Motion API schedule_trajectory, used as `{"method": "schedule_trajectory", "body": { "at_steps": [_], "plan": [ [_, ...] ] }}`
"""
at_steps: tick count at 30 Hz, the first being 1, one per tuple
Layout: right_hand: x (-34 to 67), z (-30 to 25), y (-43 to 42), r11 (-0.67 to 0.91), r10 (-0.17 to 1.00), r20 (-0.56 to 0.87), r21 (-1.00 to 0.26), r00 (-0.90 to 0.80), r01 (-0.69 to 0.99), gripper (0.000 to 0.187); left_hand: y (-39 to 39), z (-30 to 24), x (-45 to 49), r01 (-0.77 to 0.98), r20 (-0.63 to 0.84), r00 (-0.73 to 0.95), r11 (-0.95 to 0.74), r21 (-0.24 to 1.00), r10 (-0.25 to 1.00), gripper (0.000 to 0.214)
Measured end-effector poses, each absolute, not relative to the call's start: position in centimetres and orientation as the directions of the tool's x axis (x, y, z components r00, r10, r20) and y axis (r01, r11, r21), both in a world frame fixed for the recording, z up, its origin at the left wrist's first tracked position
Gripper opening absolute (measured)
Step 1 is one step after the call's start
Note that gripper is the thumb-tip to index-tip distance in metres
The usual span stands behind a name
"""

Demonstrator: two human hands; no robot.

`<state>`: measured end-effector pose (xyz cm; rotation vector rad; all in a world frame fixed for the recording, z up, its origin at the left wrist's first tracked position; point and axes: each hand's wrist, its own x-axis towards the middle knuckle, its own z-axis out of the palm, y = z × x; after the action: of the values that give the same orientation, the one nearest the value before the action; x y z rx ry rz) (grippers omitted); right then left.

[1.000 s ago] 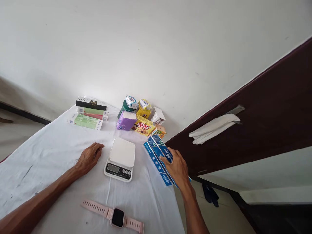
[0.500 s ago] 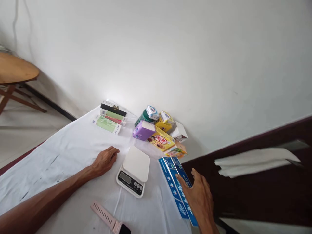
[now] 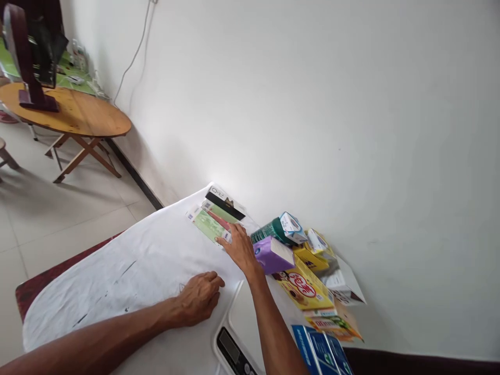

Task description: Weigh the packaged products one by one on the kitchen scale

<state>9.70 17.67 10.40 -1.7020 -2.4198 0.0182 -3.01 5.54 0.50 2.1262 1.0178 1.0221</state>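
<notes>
My right hand [image 3: 239, 247] reaches across to the far part of the white cloth. Its thumb and fingers are apart, at the near end of a light green flat box [image 3: 209, 224]; no firm hold shows. Beside that box lie a green and red box [image 3: 221, 212] and a black and white box [image 3: 225, 202]. My left hand [image 3: 200, 297] rests on the cloth, fingers curled in, nothing visible in it. Between my arms sits a white kitchen scale [image 3: 232, 346], partly covered by my right forearm.
Right of my right hand stand a purple tissue pack [image 3: 271, 255], a dark green canister [image 3: 269, 230], a yellow biscuit box [image 3: 307, 284] and several other cartons. Blue boxes [image 3: 322, 351] lie at the lower right. A round wooden table [image 3: 89, 117] stands by the wall.
My right hand has moved from above the blue boxes to the light green box at the far side. The left hand stays on the cloth. The view has turned left.
</notes>
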Motion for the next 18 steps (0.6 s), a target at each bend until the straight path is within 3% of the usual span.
{"method": "schedule_trajectory", "body": {
  "at_steps": [9, 18],
  "plan": [
    [7.5, 6.4, 19.8, 0.331, 0.944, 0.068, -0.165, -0.324, 0.929, 0.042, 5.7, 0.9, -2.8, 0.424, 0.338, 0.430, -0.519, 0.742, 0.837, 0.026],
    [12.3, 10.6, 11.4, 0.296, 0.944, 0.224, -0.246, -0.243, 0.923, 0.042, 5.9, 0.7, -3.2, 0.395, 0.367, 0.444, -0.546, 0.738, 0.817, 0.027]
  ]
}}
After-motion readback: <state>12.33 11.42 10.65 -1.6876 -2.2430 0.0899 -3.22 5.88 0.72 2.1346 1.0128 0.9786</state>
